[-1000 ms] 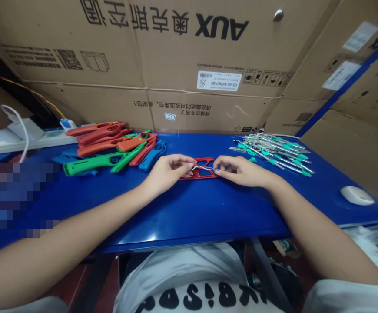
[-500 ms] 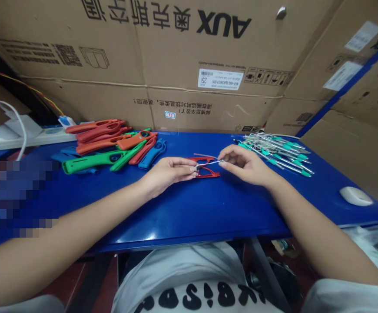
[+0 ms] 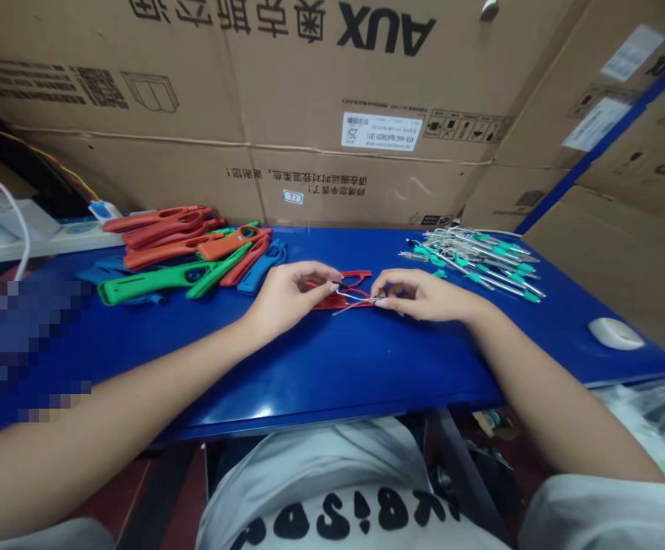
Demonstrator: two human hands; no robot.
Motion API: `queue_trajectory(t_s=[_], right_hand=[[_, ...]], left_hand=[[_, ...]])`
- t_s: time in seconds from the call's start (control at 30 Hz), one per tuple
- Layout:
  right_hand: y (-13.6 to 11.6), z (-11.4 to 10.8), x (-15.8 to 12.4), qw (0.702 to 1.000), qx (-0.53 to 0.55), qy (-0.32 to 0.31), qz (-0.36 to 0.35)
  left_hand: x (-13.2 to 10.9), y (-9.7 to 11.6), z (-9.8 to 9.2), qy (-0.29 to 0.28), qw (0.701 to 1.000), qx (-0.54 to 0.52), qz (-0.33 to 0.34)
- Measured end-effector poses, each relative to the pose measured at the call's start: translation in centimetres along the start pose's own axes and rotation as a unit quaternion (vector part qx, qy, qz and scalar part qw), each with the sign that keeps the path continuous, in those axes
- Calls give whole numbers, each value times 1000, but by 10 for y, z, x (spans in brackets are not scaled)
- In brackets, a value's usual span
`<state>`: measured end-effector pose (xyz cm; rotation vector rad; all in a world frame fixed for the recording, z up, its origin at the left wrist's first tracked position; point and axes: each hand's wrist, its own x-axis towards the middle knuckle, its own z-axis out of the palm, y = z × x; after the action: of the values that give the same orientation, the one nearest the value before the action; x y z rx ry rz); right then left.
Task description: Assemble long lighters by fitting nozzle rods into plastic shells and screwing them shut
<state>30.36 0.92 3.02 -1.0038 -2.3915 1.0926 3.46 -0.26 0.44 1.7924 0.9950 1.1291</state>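
A red plastic handle piece [image 3: 348,292] lies flat on the blue table [image 3: 338,367] in front of me. My left hand [image 3: 290,294] pinches its left end, fingers curled over it. My right hand [image 3: 418,294] is closed in a pinch on a thin metal wire part [image 3: 351,299] that lies across the red piece, between both hands. The two hands almost touch over the piece.
A heap of orange, red, green and blue plastic handles [image 3: 189,256] lies at the back left. Several metal rods with teal sleeves [image 3: 475,260] lie at the back right. A white oval object [image 3: 616,333] sits at the right edge. Cardboard boxes [image 3: 332,114] wall the back; a power strip [image 3: 40,233] lies far left.
My right hand had lifted up and to the right with the wire, then came back down to the red piece. The left hand stayed on the piece.
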Motion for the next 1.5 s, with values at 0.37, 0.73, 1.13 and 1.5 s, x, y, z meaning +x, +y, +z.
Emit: queue_trajectory(t_s=[0.37,0.73,1.13,1.5], right_hand=[[14,-6,3,996,-72,58,4],[11,-7,2,993,-89,73,16],[15,-6,3,989,-115,66,-61],[12,-6,2,991,-118,49,-39]], left_hand=[[3,-14,6,-14,994,103,32],[1,-22,8,-20,993,104,47],[-1,-22,9,-26,996,80,30],[-1,-23,9,-27,996,80,34]])
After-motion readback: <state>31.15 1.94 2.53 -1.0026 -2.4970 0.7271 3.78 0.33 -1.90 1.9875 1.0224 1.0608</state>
